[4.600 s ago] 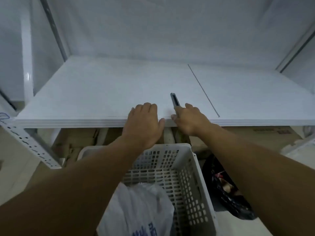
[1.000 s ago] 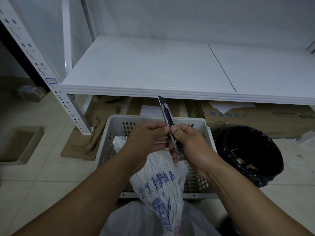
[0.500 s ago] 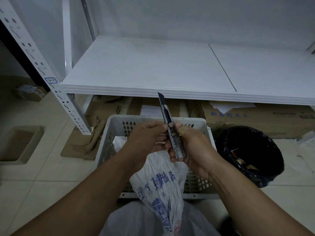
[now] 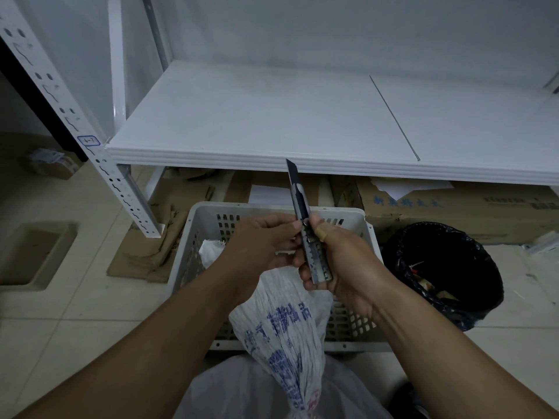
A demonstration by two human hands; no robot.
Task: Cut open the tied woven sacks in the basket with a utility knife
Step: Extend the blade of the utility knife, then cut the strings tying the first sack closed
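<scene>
Right hand (image 4: 344, 264) is wrapped round the metal handle of the utility knife (image 4: 314, 258), with the thumb up at the slider. The blade is out and points to the upper middle of the frame, its tip over the shelf (image 4: 272, 116) edge.

Left hand (image 4: 260, 240) is curled, fingertips meeting the knife body just below the blade housing. The woven sack (image 4: 284, 322) runs up under its palm, so it reads as clutching the gathered neck. The tie itself is hidden.

The sack is white with blue print and stretches from bottom centre up to the hands, crossing the basket's near rim.

Handling, by judgement:
- The sack is light, limp and crinkly, and the weave is slick.
- Hold it at the bunched neck just under the tie and pull it taut so the blade bites.
- The knife is rigid and sharp, so keep fingers off the cut line.

Basket (image 4: 272, 207) is white perforated plastic at centre frame, with 1 more white sack top (image 4: 211, 247) showing inside at its left. More white bag material (image 4: 242, 388) lies at the bottom edge, outside the basket.

Bin (image 4: 438, 227) with a black liner sits right of centre and holds scraps. Cardboard box (image 4: 453, 207) sits under the shelf.
</scene>
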